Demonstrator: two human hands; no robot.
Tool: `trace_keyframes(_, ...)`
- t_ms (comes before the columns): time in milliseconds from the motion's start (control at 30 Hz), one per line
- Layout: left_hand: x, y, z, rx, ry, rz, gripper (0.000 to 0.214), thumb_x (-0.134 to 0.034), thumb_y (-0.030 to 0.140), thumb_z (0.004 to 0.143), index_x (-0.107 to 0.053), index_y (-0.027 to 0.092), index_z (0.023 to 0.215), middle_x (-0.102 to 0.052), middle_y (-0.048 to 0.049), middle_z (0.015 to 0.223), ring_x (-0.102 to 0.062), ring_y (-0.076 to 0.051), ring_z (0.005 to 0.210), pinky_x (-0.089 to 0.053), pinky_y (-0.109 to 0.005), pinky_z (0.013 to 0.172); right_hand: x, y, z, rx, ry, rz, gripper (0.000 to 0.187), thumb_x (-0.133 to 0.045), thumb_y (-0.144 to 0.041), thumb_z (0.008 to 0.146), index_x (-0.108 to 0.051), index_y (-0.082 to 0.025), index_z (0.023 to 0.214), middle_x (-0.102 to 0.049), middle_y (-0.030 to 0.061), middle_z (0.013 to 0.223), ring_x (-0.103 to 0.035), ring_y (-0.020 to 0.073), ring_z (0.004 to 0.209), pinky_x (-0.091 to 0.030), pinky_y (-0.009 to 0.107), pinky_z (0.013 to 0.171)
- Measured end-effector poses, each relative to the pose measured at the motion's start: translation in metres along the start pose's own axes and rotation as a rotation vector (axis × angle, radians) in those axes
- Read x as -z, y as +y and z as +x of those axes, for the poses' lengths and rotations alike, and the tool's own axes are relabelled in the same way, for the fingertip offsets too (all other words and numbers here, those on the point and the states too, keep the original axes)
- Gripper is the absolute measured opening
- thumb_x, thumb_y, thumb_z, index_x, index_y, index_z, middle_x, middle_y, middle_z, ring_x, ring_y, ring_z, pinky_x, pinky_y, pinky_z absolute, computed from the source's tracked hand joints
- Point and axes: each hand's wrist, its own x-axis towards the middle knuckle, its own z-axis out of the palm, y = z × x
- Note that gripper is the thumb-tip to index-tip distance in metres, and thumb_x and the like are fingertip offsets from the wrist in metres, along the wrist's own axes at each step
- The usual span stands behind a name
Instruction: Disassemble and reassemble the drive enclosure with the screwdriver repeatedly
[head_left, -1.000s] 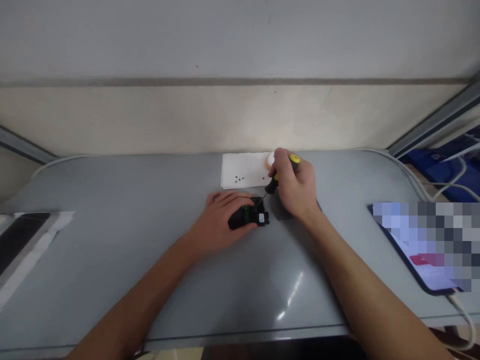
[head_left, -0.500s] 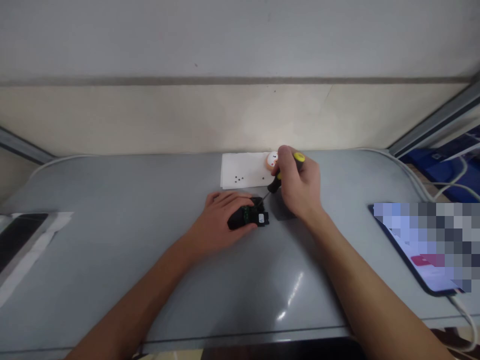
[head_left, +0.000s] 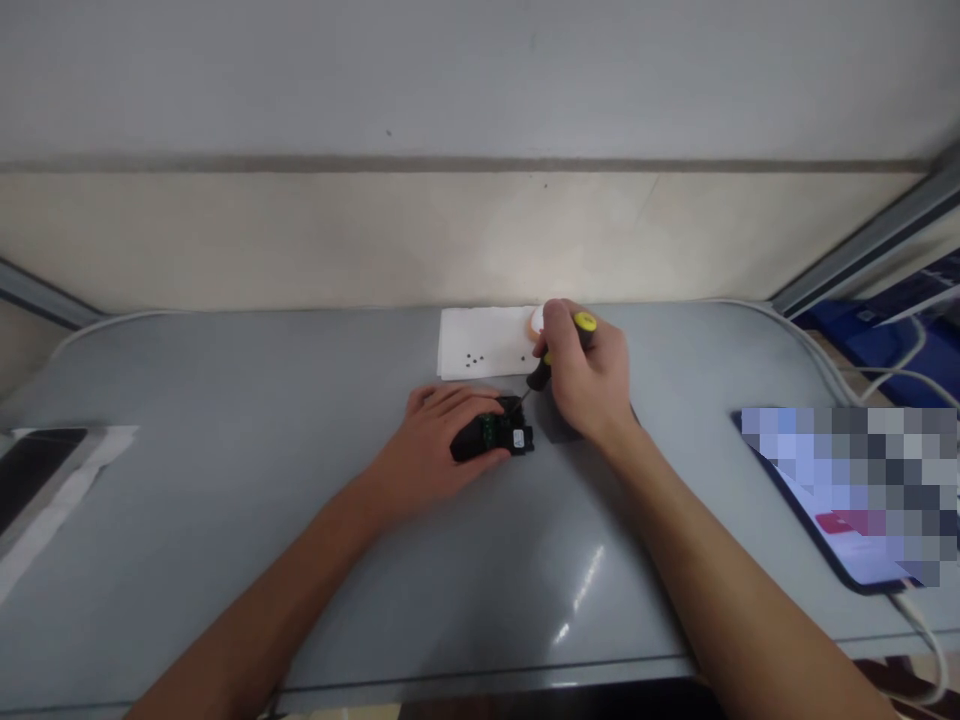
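On the grey table, a small black device with a green circuit board [head_left: 517, 438] lies with its inside exposed and a white label on it. My left hand [head_left: 442, 435] is closed around its left end, fingers along the far side and thumb along the near side. A black and yellow screwdriver [head_left: 538, 376] is gripped in my right hand [head_left: 592, 375], tilted, its thin shaft reaching into the device. Where exactly the tip rests is too small to tell. Partly under my right hand lies a dark flat piece [head_left: 561, 428].
Behind the device, a white paper [head_left: 491, 325] holds several tiny dark screws [head_left: 475, 360] and a round white and orange item [head_left: 535, 321], partly hidden. A phone [head_left: 847, 520] with a cable lies at right. A dark flat object [head_left: 34, 470] lies at left.
My right hand and the screwdriver have shifted slightly left, and the handle has turned or tilted a little. The whole view has drifted slightly. My left hand keeps its hold on the device.
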Motion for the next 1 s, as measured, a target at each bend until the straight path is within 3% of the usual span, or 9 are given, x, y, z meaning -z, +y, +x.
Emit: trace_keyframes(1000,-0.0001,0.0029,0.0005,-0.002,0.006,0.003,0.033,-0.077,0.041,0.095,-0.066,0.03,0.124,-0.071,-0.0013,0.144,-0.062,-0.03,0.136,-0.034,-0.052,0.118,0.0007,-0.0022,-0.0034,0.022,-0.036,-0.028,0.05,-0.05,-0.055,0.106,-0.052,-0.023,0.069,-0.049,-0.0033,0.061,-0.047,0.0109,0.056,-0.033,0.032,0.057)
